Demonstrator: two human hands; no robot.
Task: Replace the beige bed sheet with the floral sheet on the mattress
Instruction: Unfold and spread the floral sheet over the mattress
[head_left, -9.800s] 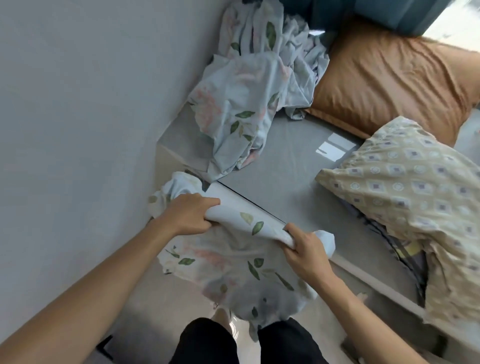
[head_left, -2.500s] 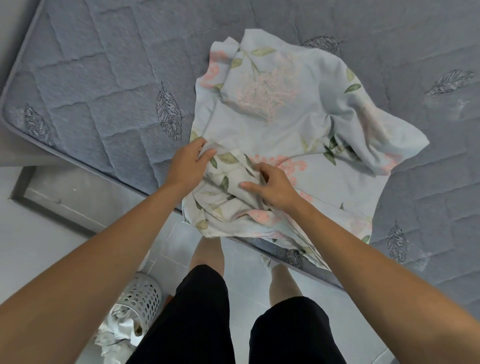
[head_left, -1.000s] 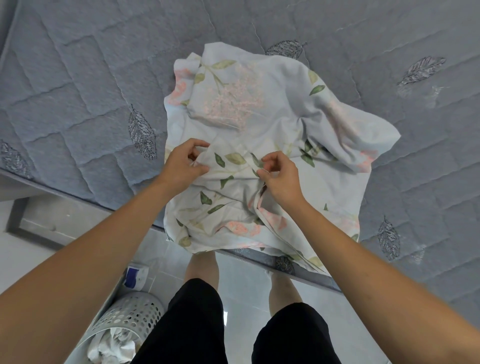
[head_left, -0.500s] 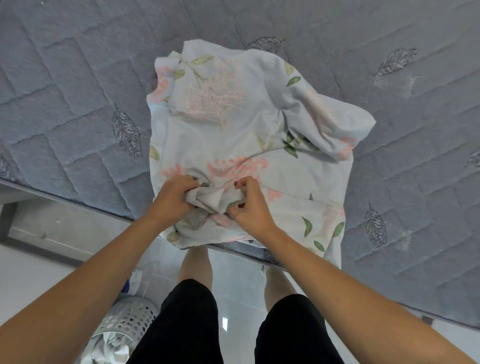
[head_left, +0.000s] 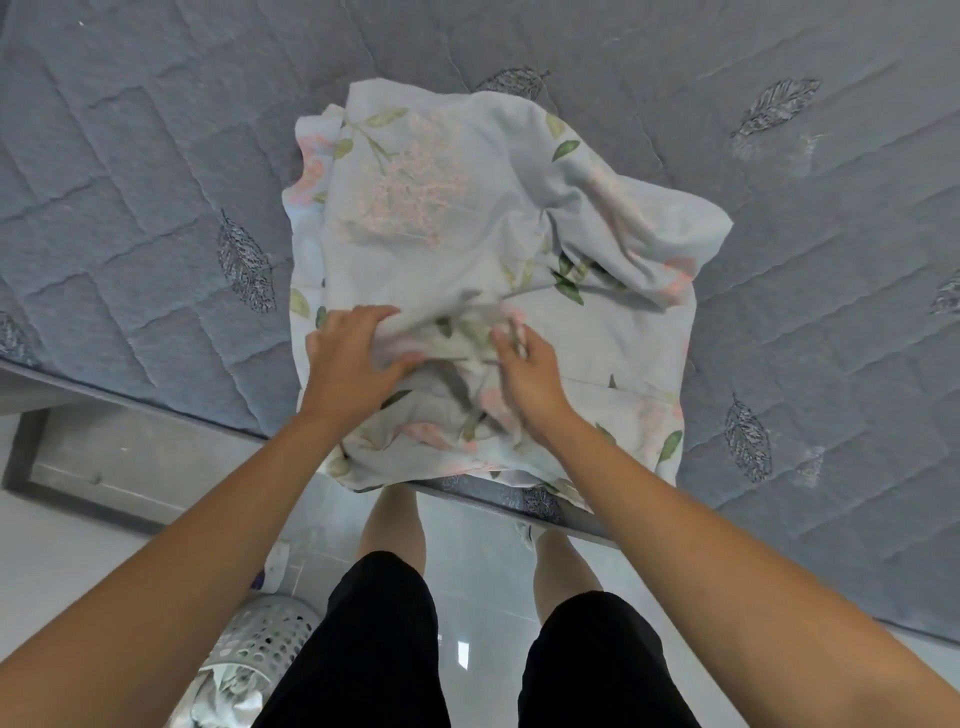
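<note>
The floral sheet (head_left: 467, 218), pale blue with pink flowers and green leaves, lies bunched on the bare grey quilted mattress (head_left: 156, 156) near its front edge, one part hanging over the edge. My left hand (head_left: 353, 358) grips a fold of the sheet, fingers curled over the cloth and thumb under it. My right hand (head_left: 524, 374) pinches the same fold from the right; the cloth between the hands is blurred by motion. No beige sheet is in view.
A white perforated laundry basket (head_left: 254, 654) with cloth inside stands on the tiled floor at the lower left. A grey bed frame ledge (head_left: 130, 457) runs under the mattress at left. My legs in black shorts stand against the mattress edge.
Both hands have moved up from the sheet's front edge to a fold farther onto the mattress and spread slightly apart. The cloth between them is lifted and blurred.
</note>
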